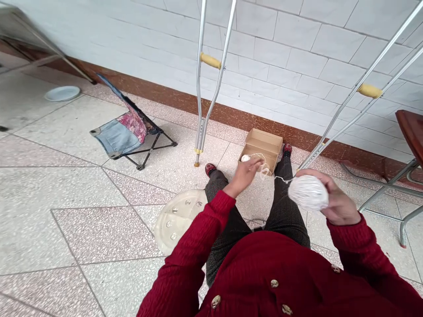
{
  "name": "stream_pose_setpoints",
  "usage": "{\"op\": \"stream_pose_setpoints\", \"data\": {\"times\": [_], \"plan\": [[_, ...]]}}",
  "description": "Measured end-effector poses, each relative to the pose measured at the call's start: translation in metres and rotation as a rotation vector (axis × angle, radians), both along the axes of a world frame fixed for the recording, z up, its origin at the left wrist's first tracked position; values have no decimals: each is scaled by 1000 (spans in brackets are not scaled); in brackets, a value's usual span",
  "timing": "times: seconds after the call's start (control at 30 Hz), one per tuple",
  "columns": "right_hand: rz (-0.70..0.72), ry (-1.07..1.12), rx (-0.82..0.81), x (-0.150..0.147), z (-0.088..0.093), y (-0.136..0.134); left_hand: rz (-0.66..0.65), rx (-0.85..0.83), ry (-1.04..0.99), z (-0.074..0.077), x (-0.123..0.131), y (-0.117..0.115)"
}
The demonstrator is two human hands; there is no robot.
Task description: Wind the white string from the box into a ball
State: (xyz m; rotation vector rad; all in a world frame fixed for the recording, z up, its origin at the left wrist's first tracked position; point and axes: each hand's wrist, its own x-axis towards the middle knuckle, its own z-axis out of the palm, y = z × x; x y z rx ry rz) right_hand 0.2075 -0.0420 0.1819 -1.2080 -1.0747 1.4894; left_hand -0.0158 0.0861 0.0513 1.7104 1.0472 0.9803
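My right hand (340, 204) is wrapped round a white ball of yarn (308, 192), held up over my right knee. A thin white strand (279, 178) runs from the ball leftward to my left hand (246, 174), which is stretched forward with its fingers pinched on the strand. Loose loops of the strand hang just beyond that hand, over an open cardboard box (262, 147) on the floor between my feet. A small pale ball (245, 158) lies in the box's left corner. I sit in a red buttoned cardigan and dark trousers.
Two metal crutches (206, 88) (360, 94) lean on the tiled wall either side of the box. A clear round plastic lid (176, 218) lies by my left leg. A folding camp stool (127, 127) and a white plate (62, 93) are at left, a metal-legged chair (405, 176) at right.
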Motion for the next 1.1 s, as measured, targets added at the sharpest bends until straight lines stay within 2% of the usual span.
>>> {"op": "stream_pose_setpoints", "data": {"times": [0.1, 0.2, 0.27, 0.37, 0.43, 0.5, 0.57, 0.63, 0.73, 0.8, 0.9, 1.0, 1.1], "plan": [[95, 14, -2, -13, -15, 17, -240, -93, -204, 21, 24, -41], [74, -7, -2, -14, -26, 24, -349, -196, -251, 27, 29, -71], [38, -18, 5, -8, -29, 25, -382, -234, -192, 22, 23, -82], [-43, -44, 53, 0, -34, 28, -393, -208, -44, 8, 10, -90], [-101, -84, 89, 3, -46, 35, -391, -170, 51, -2, 5, -96], [-132, -152, 112, 5, -68, 45, -437, -159, 129, -8, 2, -102], [-147, -257, 145, 4, -99, 54, -496, -138, 200, -9, 1, -107], [-148, -401, 172, 2, -132, 58, -489, -53, 292, -6, -1, -108], [18, -414, 41, -7, -172, 48, -391, 144, 416, 0, -10, -99], [127, -300, -73, -16, -184, 34, -346, 249, 464, 1, -16, -87], [242, -90, -239, -28, -179, 12, -340, 346, 539, -4, -24, -71], [275, 58, -317, -34, -158, -3, -352, 347, 560, -14, -24, -63], [264, 154, -332, -32, -134, -7, -324, 272, 498, -23, -20, -64]]}}
